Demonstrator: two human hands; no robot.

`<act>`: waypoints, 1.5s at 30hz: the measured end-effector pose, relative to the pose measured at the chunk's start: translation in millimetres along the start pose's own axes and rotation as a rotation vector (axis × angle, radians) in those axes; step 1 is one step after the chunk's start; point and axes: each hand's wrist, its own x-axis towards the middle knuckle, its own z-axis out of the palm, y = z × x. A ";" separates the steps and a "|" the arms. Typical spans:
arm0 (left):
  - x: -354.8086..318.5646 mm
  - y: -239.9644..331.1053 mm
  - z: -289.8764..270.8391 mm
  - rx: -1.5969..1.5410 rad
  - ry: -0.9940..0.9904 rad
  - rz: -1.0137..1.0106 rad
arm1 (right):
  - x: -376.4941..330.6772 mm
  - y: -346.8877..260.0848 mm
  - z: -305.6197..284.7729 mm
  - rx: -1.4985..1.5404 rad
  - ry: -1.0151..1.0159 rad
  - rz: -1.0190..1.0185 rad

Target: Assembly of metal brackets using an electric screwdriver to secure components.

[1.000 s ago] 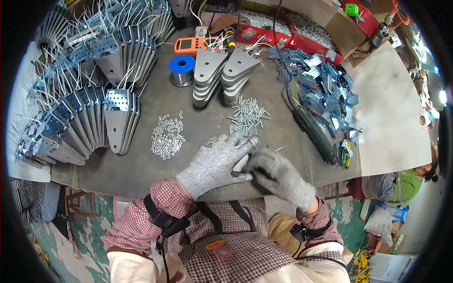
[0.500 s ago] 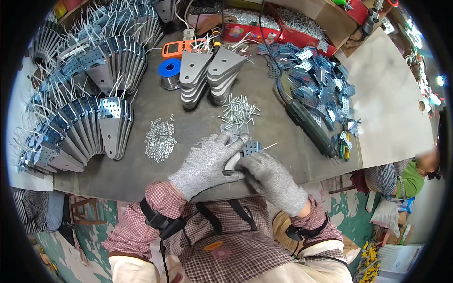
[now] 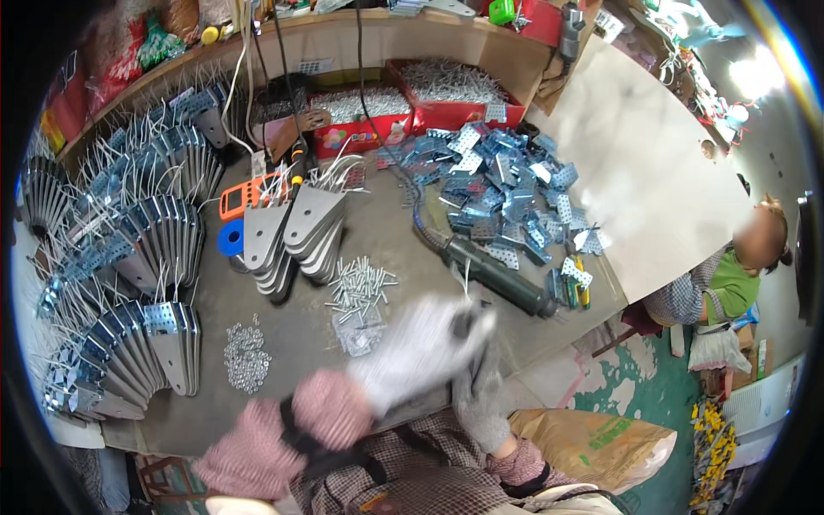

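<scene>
My left hand [image 3: 421,354], in a light grey knit glove, reaches right across the front of the bench, smeared by motion. Its fingers and anything in them are unclear; a small dark patch shows near the fingertips. A short white wire stands up just beyond them. Below and beside it my right hand [image 3: 481,408], in a darker grey glove, is close against the left, its fingers mostly hidden. Beyond the left hand lie a pile of screws [image 3: 360,287] and a small clear bag [image 3: 358,333]. Further left is a heap of nuts [image 3: 247,356].
Stacked grey plates [image 3: 313,227] stand beside an orange meter [image 3: 245,199] and a blue spool [image 3: 230,238]. Rows of wired plates [image 3: 172,343] fill the left. A dark green corded tool [image 3: 498,276] lies before perforated brackets [image 3: 506,193]. Red boxes [image 3: 463,113] hold small metal parts. Another person [image 3: 730,283] sits right.
My view has swung right, shifting the bench things left in the picture. Both hands were around a grey plate with a perforated bracket; now they are further right and the plate is not discernible.
</scene>
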 end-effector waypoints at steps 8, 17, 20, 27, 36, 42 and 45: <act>208.3 -65.1 19.7 0.492 0.476 0.155 | 10.7 -9.7 17.6 -0.221 0.101 0.024; -110.9 -75.0 -78.0 0.191 0.157 0.296 | 1.3 0.9 22.5 -0.570 0.211 -0.274; -161.7 -103.1 -49.7 0.353 0.195 0.125 | 4.3 2.7 21.3 -0.224 0.170 -0.160; -167.1 -97.0 -18.0 0.416 0.465 -0.255 | 14.7 -1.9 26.8 -0.156 0.062 -0.219; -157.5 -72.8 -42.1 -0.498 0.429 -0.286 | 17.2 -11.3 32.1 -0.093 0.110 -0.203; -157.6 -58.5 -43.8 -0.571 0.418 -0.277 | 17.2 -15.7 31.8 -0.077 0.090 -0.166; -155.2 -53.4 -43.6 -0.676 0.379 -0.310 | 15.8 -17.5 30.0 -0.058 0.074 -0.097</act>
